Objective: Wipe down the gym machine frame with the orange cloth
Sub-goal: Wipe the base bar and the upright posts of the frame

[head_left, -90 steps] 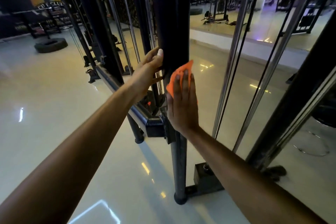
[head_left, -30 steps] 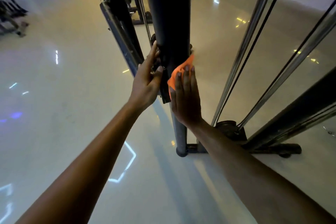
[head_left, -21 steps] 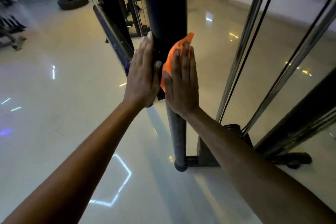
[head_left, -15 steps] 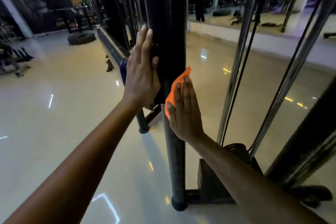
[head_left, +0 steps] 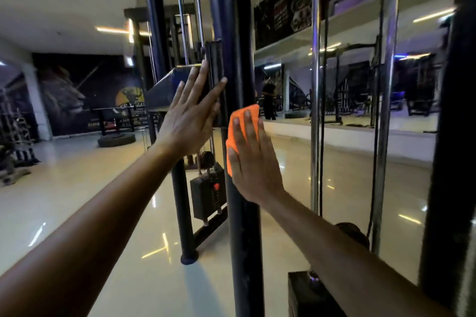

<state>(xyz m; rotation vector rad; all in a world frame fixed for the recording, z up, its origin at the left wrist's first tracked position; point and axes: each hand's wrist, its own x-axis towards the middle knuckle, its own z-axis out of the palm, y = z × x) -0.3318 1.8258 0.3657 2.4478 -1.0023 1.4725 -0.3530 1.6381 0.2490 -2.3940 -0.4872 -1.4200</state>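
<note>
Right hand (head_left: pixel 253 162) flat, fingers together, pressing orange cloth (head_left: pixel 242 123) against black upright post (head_left: pixel 231 33) for wiping contact; at nine o'clock, left hand (head_left: pixel 190 116) spread open, bracing bracket (head_left: pixel 216 64).

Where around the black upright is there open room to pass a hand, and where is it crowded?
Open: the gap between the black post and the chrome guide rod, right of the right hand pressing the orange cloth. Crowded: left of the post, where the left hand rests by cables and the weight stack.
</note>
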